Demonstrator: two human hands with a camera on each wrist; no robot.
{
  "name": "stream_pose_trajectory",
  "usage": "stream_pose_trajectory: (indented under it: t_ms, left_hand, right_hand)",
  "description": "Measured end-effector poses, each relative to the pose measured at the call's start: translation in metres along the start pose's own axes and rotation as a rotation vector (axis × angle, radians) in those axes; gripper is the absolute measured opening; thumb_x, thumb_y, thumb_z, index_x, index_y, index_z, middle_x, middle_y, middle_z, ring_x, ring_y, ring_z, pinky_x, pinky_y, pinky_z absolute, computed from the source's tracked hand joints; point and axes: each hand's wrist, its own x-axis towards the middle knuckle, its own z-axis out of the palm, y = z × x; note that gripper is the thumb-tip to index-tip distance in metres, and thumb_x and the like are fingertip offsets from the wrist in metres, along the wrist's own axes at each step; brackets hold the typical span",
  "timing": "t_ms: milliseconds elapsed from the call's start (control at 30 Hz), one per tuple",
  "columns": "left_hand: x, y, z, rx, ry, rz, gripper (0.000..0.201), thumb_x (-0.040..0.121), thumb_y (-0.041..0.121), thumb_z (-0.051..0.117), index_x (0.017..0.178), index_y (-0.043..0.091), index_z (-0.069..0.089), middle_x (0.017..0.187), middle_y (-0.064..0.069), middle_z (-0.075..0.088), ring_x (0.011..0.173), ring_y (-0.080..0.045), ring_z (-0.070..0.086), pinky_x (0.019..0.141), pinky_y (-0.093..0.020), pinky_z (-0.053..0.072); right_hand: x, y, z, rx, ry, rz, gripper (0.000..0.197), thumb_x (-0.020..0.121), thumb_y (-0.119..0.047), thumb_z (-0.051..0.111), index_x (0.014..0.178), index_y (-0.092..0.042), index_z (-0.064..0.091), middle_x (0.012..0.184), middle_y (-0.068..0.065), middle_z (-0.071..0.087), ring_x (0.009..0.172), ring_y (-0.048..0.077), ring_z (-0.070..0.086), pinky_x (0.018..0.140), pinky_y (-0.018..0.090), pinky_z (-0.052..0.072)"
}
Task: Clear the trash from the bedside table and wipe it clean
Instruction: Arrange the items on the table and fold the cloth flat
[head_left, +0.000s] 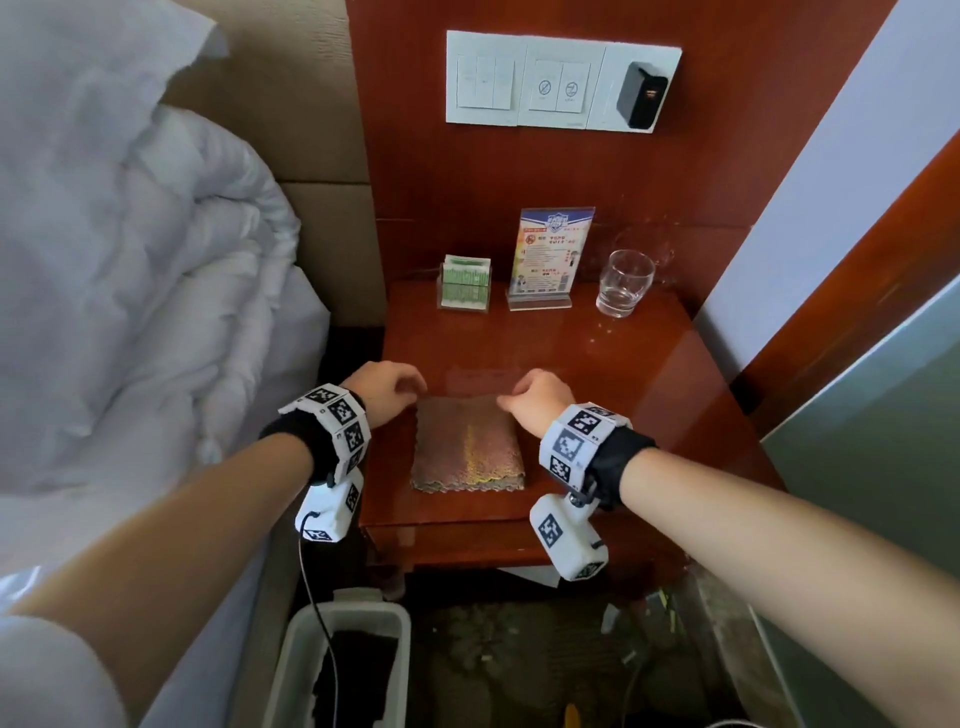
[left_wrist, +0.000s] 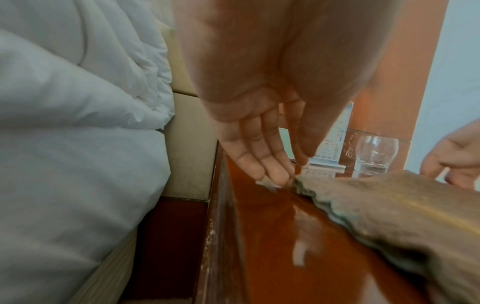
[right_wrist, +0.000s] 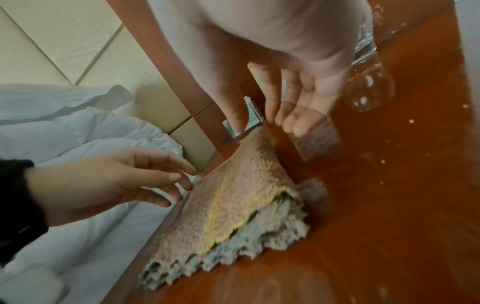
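Note:
A folded pinkish-brown cloth (head_left: 467, 447) with a yellow stripe and scalloped edges lies flat near the front of the glossy red-brown bedside table (head_left: 597, 358). My left hand (head_left: 410, 387) is at its far left corner, and in the left wrist view the straight fingertips (left_wrist: 279, 174) touch the cloth (left_wrist: 389, 205) at that corner. My right hand (head_left: 511, 397) hovers at the far right corner. In the right wrist view its fingers (right_wrist: 293, 121) hang relaxed just above the cloth (right_wrist: 233, 205) and grip nothing.
At the back of the table stand a holder of green packets (head_left: 465, 283), an acrylic sign (head_left: 550, 260) and a drinking glass (head_left: 623, 283) with droplets around it. A white duvet (head_left: 130, 286) lies on the left. A white bin (head_left: 306, 639) sits on the floor below.

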Motion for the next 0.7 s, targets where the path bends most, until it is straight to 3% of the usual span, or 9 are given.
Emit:
stream_pose_trajectory:
  t_ms: [133,233,333,433,500,600,667,700]
  left_hand:
    - [-0.009,-0.004,0.015,-0.148,0.049,-0.081,0.017,0.092,0.013,0.056,0.106,0.014,0.064,0.080,0.000,0.063,0.071,-0.013,0.062,0.075,-0.025,0.048]
    - [-0.018,-0.010,0.028,-0.270,0.103,-0.151,0.013,0.091,0.013,0.057,0.103,0.014,0.063,0.070,0.000,0.060,0.068,-0.015,0.060,0.073,-0.031,0.052]
    - [-0.034,-0.016,0.038,-0.433,0.168,-0.205,0.008,0.091,0.012,0.057,0.098,0.015,0.059,0.073,-0.001,0.061,0.064,-0.014,0.058,0.061,-0.023,0.052]
    - [-0.059,-0.020,0.048,-0.614,0.233,-0.250,0.005,0.095,0.015,0.052,0.094,0.012,0.056,0.074,-0.001,0.060,0.052,-0.006,0.058,0.046,-0.012,0.046]
    - [-0.078,-0.022,0.055,-0.721,0.281,-0.278,0.018,0.097,0.021,0.047,0.085,0.012,0.056,0.066,0.000,0.062,0.041,0.001,0.057,0.046,-0.012,0.046]
    - [-0.115,-0.020,0.065,-0.903,0.346,-0.349,0.035,0.099,0.033,0.040,0.078,0.011,0.056,0.050,0.005,0.064,0.042,-0.002,0.059,0.056,-0.022,0.049]
    - [-0.143,-0.016,0.072,-1.072,0.347,-0.423,0.042,0.098,0.044,0.037,0.093,0.006,0.055,0.069,-0.004,0.067,0.059,-0.016,0.065,0.065,-0.032,0.053]
    - [-0.157,-0.015,0.077,-1.175,0.317,-0.456,0.046,0.096,0.049,0.036,0.103,0.005,0.050,0.083,-0.009,0.064,0.071,-0.023,0.065,0.071,-0.038,0.053]
  right_hand:
    - [-0.006,0.006,0.015,0.065,-0.139,0.154,0.051,0.082,-0.031,0.070,0.120,0.000,0.054,0.117,0.013,0.061,0.104,0.029,0.060,0.090,0.037,0.051]
    - [-0.015,0.004,0.027,0.167,-0.140,0.160,0.050,0.083,-0.021,0.070,0.124,0.002,0.053,0.121,0.015,0.061,0.110,0.031,0.059,0.091,0.035,0.049]
    - [-0.027,-0.002,0.031,0.340,-0.116,0.045,0.062,0.083,-0.015,0.068,0.138,-0.006,0.041,0.134,0.010,0.050,0.120,0.028,0.051,0.097,0.036,0.045]
    - [-0.053,-0.015,0.033,0.370,-0.159,-0.161,0.056,0.081,-0.015,0.069,0.132,-0.013,0.047,0.125,0.001,0.051,0.116,0.023,0.051,0.100,0.044,0.044]
    - [-0.075,-0.023,0.035,0.430,-0.228,-0.244,0.049,0.079,-0.012,0.070,0.124,-0.014,0.052,0.120,0.007,0.058,0.111,0.026,0.057,0.096,0.044,0.048]
    - [-0.109,-0.029,0.040,0.561,-0.341,-0.321,0.037,0.085,-0.001,0.061,0.121,-0.007,0.053,0.102,0.009,0.062,0.091,0.022,0.063,0.069,0.029,0.054]
    - [-0.133,-0.027,0.044,0.632,-0.417,-0.344,0.029,0.089,0.002,0.054,0.117,-0.006,0.053,0.090,0.005,0.060,0.078,0.014,0.061,0.057,0.022,0.052]
    - [-0.144,-0.024,0.048,0.653,-0.451,-0.346,0.025,0.090,0.003,0.053,0.111,-0.009,0.054,0.088,0.003,0.059,0.077,0.013,0.060,0.057,0.024,0.052]
